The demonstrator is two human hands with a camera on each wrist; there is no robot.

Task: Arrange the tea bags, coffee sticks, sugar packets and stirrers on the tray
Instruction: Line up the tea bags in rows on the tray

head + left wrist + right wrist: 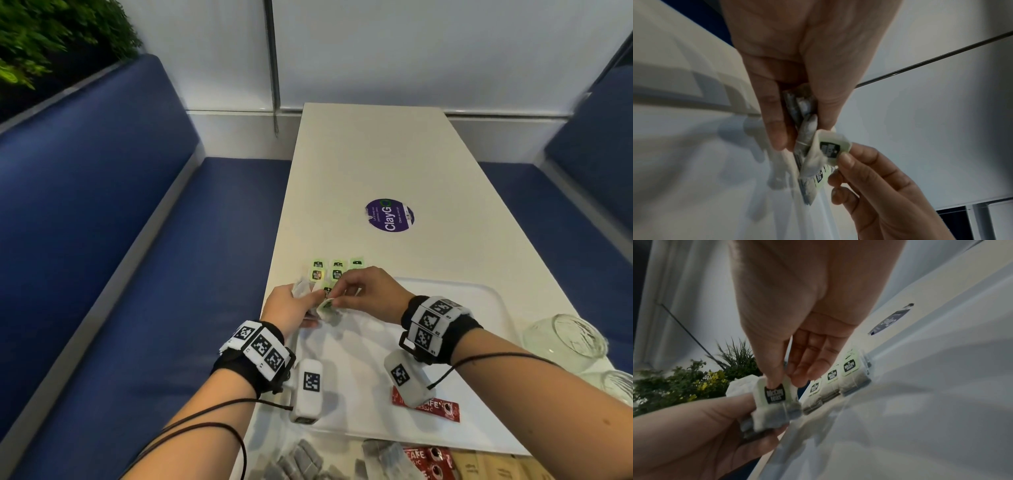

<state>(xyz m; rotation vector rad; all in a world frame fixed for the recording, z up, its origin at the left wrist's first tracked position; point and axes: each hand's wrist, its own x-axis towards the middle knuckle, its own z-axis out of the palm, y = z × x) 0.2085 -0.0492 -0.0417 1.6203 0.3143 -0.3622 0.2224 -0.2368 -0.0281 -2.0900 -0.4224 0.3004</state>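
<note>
Now your left hand [291, 306] grips tea bag bundle [804, 134]; your right hand [368, 296] pinches one tea bag tag [774, 394], frame centre, above tray [479, 294].

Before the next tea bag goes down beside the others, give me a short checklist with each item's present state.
1. Right hand has one bag singled out: ok, its fingers pinch the top tea bag by its green tag.
2. Left hand secures the remaining bundle of tea bags: ok, gripped.
3. Pinched bag free of the bundle: cannot tell, they touch.
4. Placed tea bags lie in tidy rows at the far left corner of the tray: ok.
5. Free spot next to the rows: cannot tell, the hands hide it.
6. Red coffee stick clear of that spot: ok, it lies near the tray's front edge.
</note>
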